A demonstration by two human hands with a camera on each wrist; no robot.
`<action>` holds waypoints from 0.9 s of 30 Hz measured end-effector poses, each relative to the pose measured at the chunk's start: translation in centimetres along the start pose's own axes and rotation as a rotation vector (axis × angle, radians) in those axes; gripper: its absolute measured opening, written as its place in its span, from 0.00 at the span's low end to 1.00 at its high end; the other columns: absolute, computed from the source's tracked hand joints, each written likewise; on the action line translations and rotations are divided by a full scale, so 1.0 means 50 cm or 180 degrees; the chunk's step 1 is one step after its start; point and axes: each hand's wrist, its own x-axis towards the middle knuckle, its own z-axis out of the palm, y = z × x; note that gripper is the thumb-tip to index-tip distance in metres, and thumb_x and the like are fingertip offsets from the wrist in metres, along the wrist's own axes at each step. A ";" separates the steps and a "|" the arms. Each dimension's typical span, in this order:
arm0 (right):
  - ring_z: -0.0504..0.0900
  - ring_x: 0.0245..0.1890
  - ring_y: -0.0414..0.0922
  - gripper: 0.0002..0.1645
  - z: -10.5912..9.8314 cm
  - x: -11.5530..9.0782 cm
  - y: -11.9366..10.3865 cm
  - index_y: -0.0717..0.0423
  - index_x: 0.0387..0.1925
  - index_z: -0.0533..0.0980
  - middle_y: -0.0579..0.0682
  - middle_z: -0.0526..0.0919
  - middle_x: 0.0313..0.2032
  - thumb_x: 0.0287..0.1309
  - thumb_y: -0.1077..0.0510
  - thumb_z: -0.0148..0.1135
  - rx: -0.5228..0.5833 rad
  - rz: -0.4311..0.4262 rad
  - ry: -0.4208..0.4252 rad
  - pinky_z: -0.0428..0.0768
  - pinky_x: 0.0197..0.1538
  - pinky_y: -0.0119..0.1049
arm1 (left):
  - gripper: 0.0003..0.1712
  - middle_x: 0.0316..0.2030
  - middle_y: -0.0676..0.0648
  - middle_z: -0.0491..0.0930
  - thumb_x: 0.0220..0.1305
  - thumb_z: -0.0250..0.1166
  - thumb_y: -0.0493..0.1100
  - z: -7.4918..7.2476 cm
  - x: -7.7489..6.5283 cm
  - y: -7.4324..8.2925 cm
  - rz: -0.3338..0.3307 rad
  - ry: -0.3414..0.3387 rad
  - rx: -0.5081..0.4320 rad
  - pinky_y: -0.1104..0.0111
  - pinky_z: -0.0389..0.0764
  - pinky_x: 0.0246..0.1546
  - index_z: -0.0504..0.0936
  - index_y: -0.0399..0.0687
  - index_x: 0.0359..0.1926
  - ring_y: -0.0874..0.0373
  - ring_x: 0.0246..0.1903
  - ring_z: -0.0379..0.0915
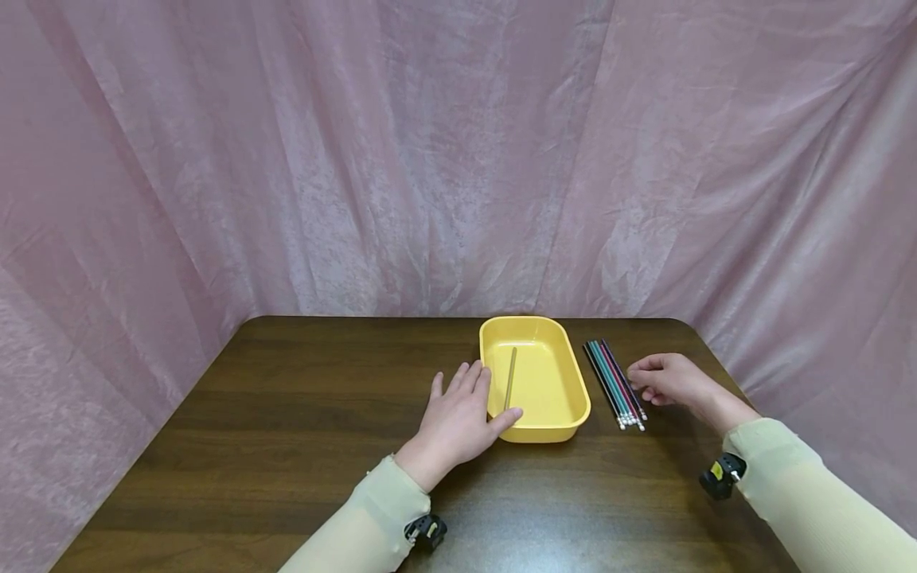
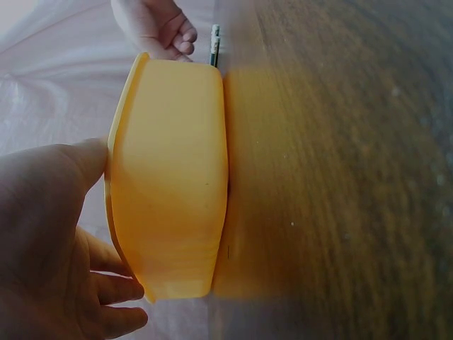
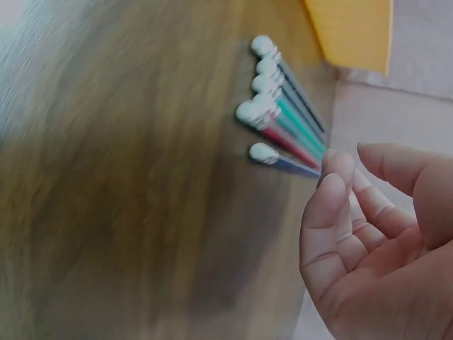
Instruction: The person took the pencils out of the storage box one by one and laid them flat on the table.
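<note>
A yellow plastic tray [image 1: 552,390] stands on the table, with one thin gold pencil [image 1: 511,378] lying along its left side. My left hand [image 1: 458,414] rests at the tray's near left corner, fingers straight along the left rim and thumb over the near edge. To the right of the tray lies a row of several pencils [image 1: 614,386] in black, green, red and dark blue, their white eraser ends [image 3: 263,85] towards me. Just right of the row is my right hand [image 1: 666,380], its fingers loosely bent. A gap shows between thumb and fingertips [image 3: 329,191], with nothing held.
The brown wooden table [image 1: 322,422] has its far edge just behind the tray. Pink curtains [image 1: 430,159] hang behind the table and along both sides. A small black device sits at each wrist, over pale sleeves [image 1: 809,477].
</note>
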 end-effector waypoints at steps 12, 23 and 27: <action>0.84 0.33 0.41 0.26 0.034 -0.009 -0.065 0.77 0.65 0.75 0.54 0.89 0.41 0.83 0.57 0.61 0.0002 -0.0213 -0.0056 0.86 0.37 0.34 | 0.56 0.83 0.37 0.63 0.79 0.53 0.78 0.004 -0.002 0.000 0.0011 0.0029 0.0012 0.33 0.54 0.78 0.64 0.37 0.84 0.40 0.83 0.56; 0.83 0.31 0.40 0.24 0.066 -0.012 -0.110 0.76 0.63 0.76 0.50 0.89 0.38 0.83 0.56 0.62 0.0135 -0.0380 -0.0190 0.85 0.37 0.34 | 0.56 0.83 0.38 0.63 0.79 0.54 0.77 0.000 -0.004 0.002 -0.0002 0.0020 -0.0006 0.32 0.53 0.79 0.64 0.37 0.85 0.40 0.83 0.55; 0.83 0.31 0.40 0.23 0.076 -0.012 -0.122 0.76 0.61 0.77 0.49 0.89 0.37 0.82 0.57 0.62 0.0163 -0.0463 -0.0245 0.84 0.36 0.33 | 0.56 0.83 0.38 0.63 0.79 0.53 0.77 0.000 -0.004 0.002 -0.0008 0.0013 0.0011 0.33 0.53 0.79 0.64 0.37 0.85 0.41 0.84 0.55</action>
